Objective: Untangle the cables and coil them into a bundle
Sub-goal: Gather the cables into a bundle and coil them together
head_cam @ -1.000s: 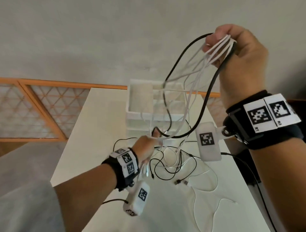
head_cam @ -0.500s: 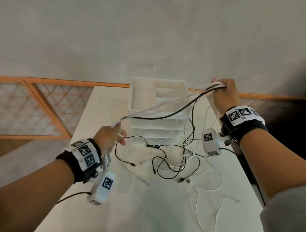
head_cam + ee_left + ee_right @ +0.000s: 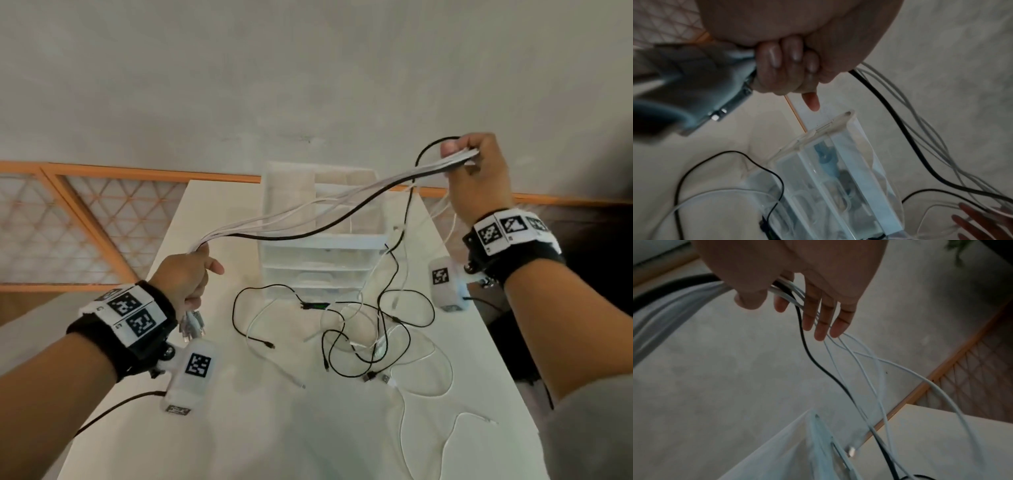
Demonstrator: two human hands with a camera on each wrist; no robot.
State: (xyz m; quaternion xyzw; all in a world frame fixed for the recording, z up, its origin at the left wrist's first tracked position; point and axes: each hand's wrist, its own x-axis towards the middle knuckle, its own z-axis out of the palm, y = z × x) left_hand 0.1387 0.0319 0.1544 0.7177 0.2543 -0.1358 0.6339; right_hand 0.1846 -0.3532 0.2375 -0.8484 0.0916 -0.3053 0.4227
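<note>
The left hand (image 3: 186,274) is raised above the left side of the bench (image 3: 205,428), its fingers (image 3: 777,55) curled tightly around one end of the cable bundle (image 3: 308,226); plug ends (image 3: 191,325) hang below the fist. The bundle, several white cables and one black, spans in the air across the clear drawer unit (image 3: 322,260) to the right hand (image 3: 479,181). Its thumb appears to clamp the cables against the fingers (image 3: 824,318), which extend nearly straight. Loose cables (image 3: 370,335) lie tangled on the bench in front of the drawer unit.
</note>
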